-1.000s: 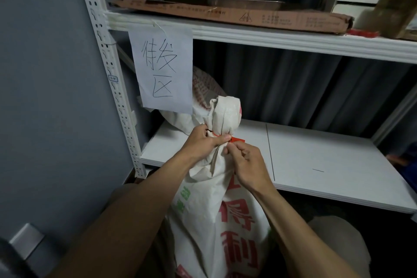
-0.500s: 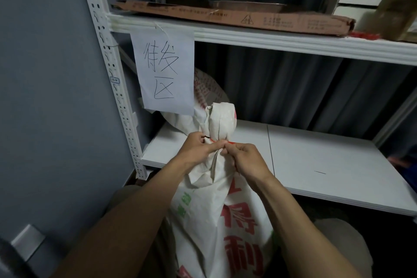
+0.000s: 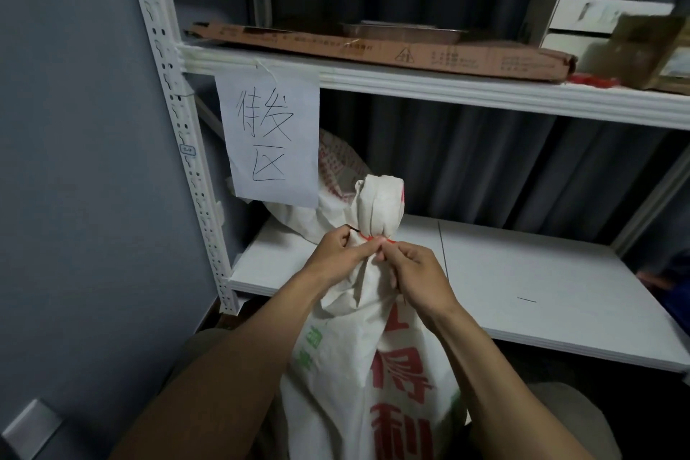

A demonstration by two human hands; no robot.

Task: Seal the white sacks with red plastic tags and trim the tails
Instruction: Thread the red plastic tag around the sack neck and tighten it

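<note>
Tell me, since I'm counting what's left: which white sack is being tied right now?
The front sack with large red characters; both hands pinch its gathered neck at the red tag. The other sack lies untouched on the shelf behind.

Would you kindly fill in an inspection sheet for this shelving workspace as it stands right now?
Surface: white lower shelf, mostly bare; a second sack lies at its back left.
Job's things: white sack upright in front of the shelf, neck gathered, red tag around it; a thin dark strand runs left from the neck.
Clutter: flat cardboard box, white carton and small red pieces on the upper shelf.
Grippers: left hand and right hand pinch at the tag; grip details partly hidden.
Cables: nothing seen.
Surroundings: handwritten paper sign, grey wall, dark curtain.
</note>
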